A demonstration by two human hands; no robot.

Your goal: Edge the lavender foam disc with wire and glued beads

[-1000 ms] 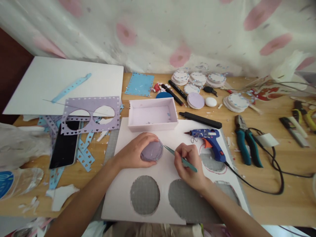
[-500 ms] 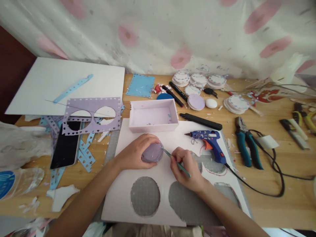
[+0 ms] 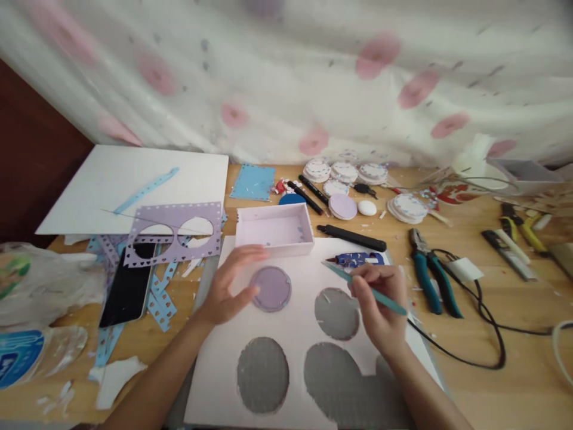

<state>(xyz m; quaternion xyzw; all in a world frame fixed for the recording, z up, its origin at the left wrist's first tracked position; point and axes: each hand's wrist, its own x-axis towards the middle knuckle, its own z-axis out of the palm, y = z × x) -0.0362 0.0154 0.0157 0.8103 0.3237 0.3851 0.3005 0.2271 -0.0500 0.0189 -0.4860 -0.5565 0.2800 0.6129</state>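
A round purple disc [image 3: 271, 289] lies flat on the white foam board [image 3: 215, 358], which has several round holes cut in it. Beside the disc's left edge is my left hand [image 3: 233, 283], its fingers apart and holding nothing. My right hand [image 3: 382, 301] grips teal tweezers [image 3: 388, 302] off to the right, their tip pointing left toward the tip of a blue glue gun [image 3: 358, 259]. That hand hides the glue gun's handle. Just behind the disc stands a shallow pale lilac box [image 3: 286, 246].
Stacked white discs [image 3: 344, 172] stand at the back, near markers [image 3: 313, 190] and a black cutter [image 3: 351, 237]. Pliers [image 3: 432, 275] and a cable lie right. On the left are a purple punched sheet [image 3: 174, 233], a phone [image 3: 125, 292], blue strips and a plastic bottle [image 3: 40, 355].
My left hand has let go of the purple disc, which now rests on the board. My right hand has moved right with the tweezers, away from the disc. The view has tilted upward.
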